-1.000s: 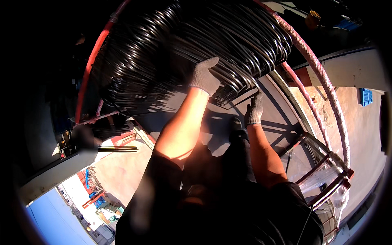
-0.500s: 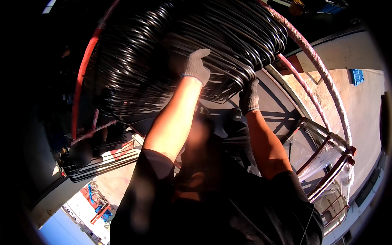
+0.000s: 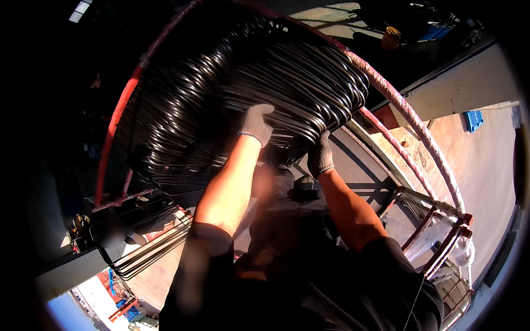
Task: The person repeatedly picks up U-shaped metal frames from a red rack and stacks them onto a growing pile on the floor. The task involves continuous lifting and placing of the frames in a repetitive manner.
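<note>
Bent rods (image 3: 298, 83) at the grip were smooth, glossy and apparently metal. The left hand (image 3: 257, 124) and right hand (image 3: 320, 156) were clad in matt, coarse knit cloth. Right of the grip, a wrapped rail (image 3: 409, 110) looked wrinkled; left of it, a red rail (image 3: 118, 110) looked smooth. Below the grip, the shirt (image 3: 331, 287) was matt cloth.

Sunlit flr (image 3: 486, 165), pale wall (image 3: 452, 88), bit o' sky (image 3: 69, 313).

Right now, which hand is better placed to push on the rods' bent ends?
Probably your right hand: it's at the lower bent ends of the black rods, while your left hand is farther along their straight stretches.
</note>
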Demonstrator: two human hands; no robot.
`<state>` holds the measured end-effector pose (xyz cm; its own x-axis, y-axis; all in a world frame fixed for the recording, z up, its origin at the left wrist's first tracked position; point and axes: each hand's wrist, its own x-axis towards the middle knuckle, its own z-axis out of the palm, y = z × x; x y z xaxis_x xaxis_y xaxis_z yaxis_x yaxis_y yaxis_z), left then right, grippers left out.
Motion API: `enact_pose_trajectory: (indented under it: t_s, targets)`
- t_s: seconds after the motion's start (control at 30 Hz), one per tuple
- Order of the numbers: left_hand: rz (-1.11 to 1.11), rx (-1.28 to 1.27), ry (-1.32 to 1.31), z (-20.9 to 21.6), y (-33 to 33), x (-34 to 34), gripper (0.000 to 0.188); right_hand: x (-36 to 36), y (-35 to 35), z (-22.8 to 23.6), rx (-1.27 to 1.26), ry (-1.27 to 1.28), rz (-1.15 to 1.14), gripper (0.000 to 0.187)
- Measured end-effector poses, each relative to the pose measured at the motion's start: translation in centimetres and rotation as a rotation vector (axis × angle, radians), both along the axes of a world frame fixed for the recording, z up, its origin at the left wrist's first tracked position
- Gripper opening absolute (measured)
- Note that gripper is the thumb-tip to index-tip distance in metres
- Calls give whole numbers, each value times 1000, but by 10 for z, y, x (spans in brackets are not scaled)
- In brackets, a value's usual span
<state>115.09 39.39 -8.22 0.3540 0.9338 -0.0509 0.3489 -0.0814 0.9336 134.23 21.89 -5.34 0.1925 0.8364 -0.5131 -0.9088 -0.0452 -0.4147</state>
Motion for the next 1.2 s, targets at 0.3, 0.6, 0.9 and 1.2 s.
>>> enact_pose_trajectory:
  t_s: [0.3, 0.6, 0.9, 1.2]
  targets:
    - [239, -1026, -797, 115, -17, 43, 33, 18, -27, -27, -245, -1126, 394, 53]
    - [317, -865, -764, 87, -34, 8, 55, 19, -27, -38, -157, -840, 198, 63]
    - [563, -149, -44, 170, -151, -246, 40, 54, -117, -128, -465, -699, 105, 42]
    - [1258, 424, 899, 264, -285, -721, 35, -435, -72, 107, 511, -977, 856, 47]
